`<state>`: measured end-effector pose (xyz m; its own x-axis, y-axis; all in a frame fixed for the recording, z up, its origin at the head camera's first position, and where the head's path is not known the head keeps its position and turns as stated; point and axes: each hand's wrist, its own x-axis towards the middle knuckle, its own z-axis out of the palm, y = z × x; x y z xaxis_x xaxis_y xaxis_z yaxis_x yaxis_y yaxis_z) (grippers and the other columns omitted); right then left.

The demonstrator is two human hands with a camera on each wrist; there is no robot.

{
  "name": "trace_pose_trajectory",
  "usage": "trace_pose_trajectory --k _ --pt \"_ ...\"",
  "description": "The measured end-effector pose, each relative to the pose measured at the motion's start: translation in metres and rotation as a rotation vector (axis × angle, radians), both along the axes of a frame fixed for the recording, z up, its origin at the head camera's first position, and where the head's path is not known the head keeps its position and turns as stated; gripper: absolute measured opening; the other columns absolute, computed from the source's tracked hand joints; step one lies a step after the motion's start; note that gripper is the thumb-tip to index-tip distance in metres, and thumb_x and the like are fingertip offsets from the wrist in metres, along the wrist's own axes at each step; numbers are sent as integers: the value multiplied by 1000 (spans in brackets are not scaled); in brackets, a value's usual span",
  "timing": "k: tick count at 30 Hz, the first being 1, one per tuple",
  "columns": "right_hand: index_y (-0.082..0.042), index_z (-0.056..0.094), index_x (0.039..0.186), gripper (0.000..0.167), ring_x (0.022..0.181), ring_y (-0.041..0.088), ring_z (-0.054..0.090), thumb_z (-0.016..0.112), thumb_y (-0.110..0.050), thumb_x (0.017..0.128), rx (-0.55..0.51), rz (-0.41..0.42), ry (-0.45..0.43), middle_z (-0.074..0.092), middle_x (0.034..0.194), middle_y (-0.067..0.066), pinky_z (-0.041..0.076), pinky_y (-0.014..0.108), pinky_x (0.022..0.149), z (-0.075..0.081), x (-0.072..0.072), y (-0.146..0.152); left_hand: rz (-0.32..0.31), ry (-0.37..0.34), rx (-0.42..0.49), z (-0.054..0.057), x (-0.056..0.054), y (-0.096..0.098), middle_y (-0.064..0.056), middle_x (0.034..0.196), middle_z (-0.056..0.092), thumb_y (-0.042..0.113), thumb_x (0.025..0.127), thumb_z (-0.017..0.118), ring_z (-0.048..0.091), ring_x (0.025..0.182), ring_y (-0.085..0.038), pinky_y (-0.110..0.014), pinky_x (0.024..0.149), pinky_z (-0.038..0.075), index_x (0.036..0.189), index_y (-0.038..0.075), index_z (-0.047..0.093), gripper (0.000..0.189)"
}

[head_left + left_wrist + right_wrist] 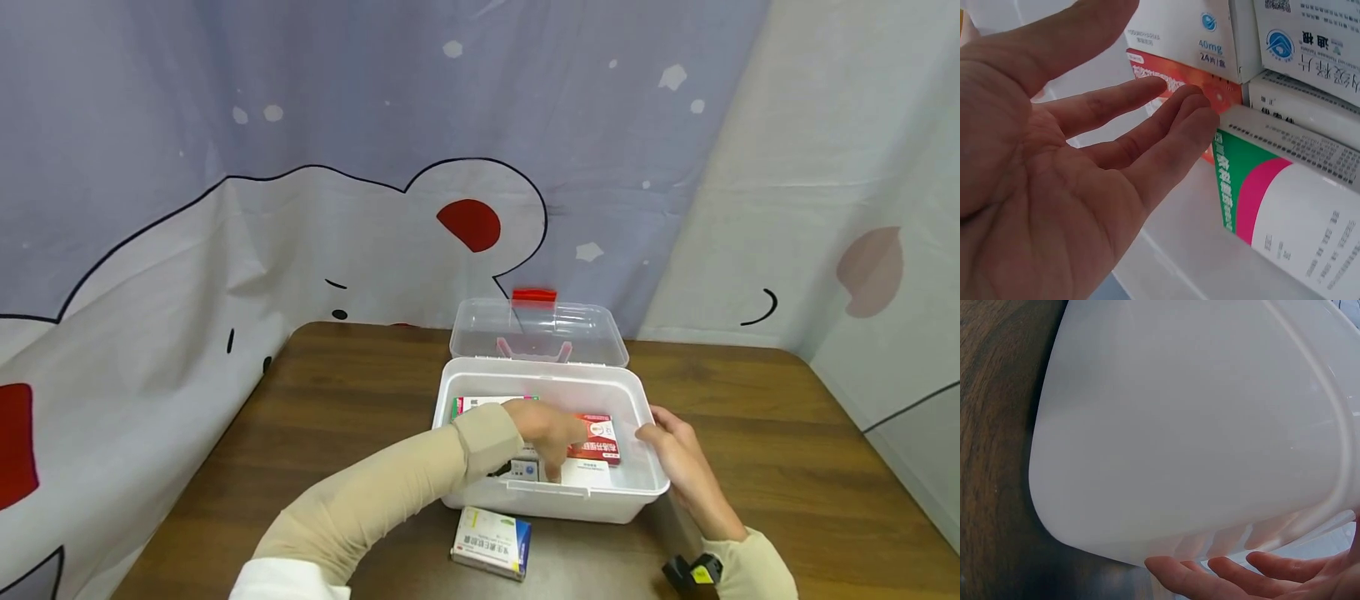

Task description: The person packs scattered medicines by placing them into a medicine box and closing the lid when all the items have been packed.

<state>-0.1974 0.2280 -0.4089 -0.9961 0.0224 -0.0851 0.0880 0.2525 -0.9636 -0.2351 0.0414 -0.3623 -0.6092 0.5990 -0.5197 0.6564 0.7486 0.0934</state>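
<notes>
My left hand (546,429) reaches down inside a white plastic storage box (540,500) that holds several medicine boxes. Its fingers are extended and the thumb stands apart. In the left wrist view the fingertips are right at a red-orange medicine box (1216,94) and a white one with a green and pink end (1285,212). A white medicine box marked 40mg (1179,31) sits above them. My right hand (686,462) grips the storage box's right side, thumb at the rim; the right wrist view shows its fingers (1229,578) along the outer wall.
The clear lid (585,329) with a red latch (534,296) is folded back behind the storage box. Another medicine box (491,542), white with blue, lies on the wooden table (360,392) in front. A patterned curtain (337,108) hangs behind the table.
</notes>
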Motion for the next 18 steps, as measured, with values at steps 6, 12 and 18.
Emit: trace_pose_trajectory --k 6,12,18 --pt "9 36 132 45 89 27 59 41 -5 89 3 0 -1 46 118 33 54 40 70 0 0 1 -30 11 42 17 -2 -8 6 118 56 31 69 80 51 105 -8 -26 88 42 120 18 55 58" --pt "9 35 132 45 88 26 59 41 -5 89 1 4 -6 46 118 33 54 39 69 0 -1 2 -27 20 94 34 -1 -14 4 122 56 33 74 75 51 109 -9 -25 91 41 124 14 54 57" --pt "10 34 133 46 90 27 59 40 -6 90 5 15 -10 45 120 33 54 39 70 0 -1 1 -56 53 151 45 7 -28 4 116 59 34 78 72 53 104 -9 -24 89 42 120 13 56 50"
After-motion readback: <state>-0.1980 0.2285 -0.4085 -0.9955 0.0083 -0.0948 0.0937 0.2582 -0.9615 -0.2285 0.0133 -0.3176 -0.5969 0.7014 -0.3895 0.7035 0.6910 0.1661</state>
